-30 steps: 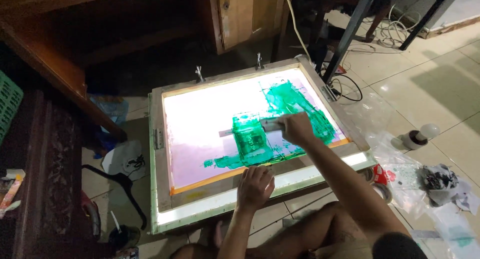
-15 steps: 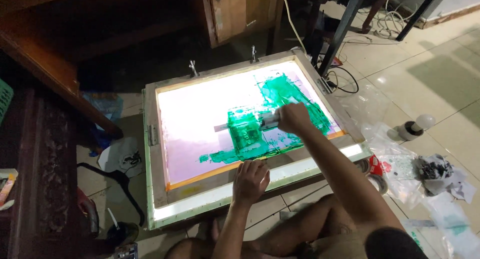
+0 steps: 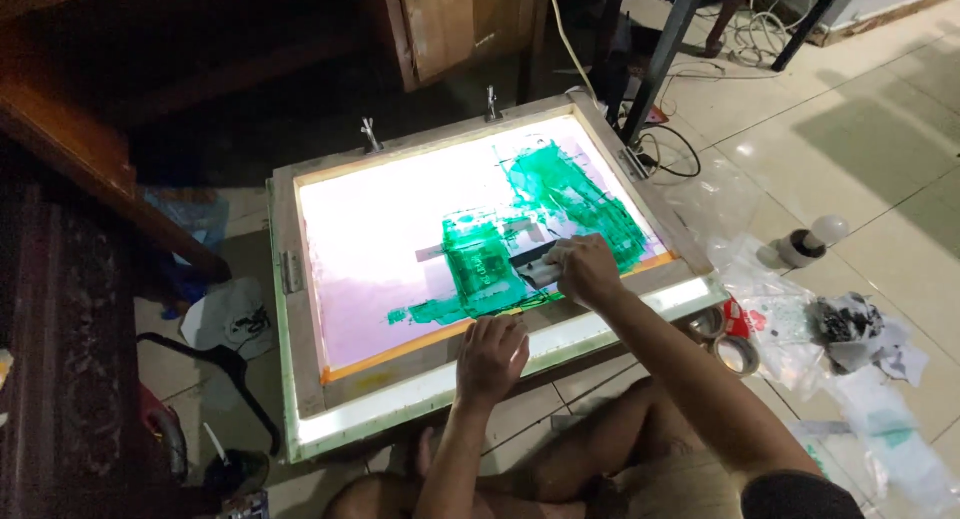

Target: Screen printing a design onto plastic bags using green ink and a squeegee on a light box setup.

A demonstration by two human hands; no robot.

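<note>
Spreading green ink (image 3: 560, 204): right hand (image 3: 585, 269) closed around a squeegee (image 3: 535, 267) mid-stroke, left hand (image 3: 492, 357) flat, fingers spread, bracing the screen frame (image 3: 285, 279) at 6 o'clock; next needs steady pressure.

— Where's the left hand (image 3: 491, 357)?
— Flat, palm down, fingers spread, pressing near the front edge; its forearm runs straight up from below.
— And the right hand (image 3: 583, 269)?
— Further in, arm stretched from the lower right corner, elbow nearly straight, fingers curled in a closed grip, knuckles up.
</note>
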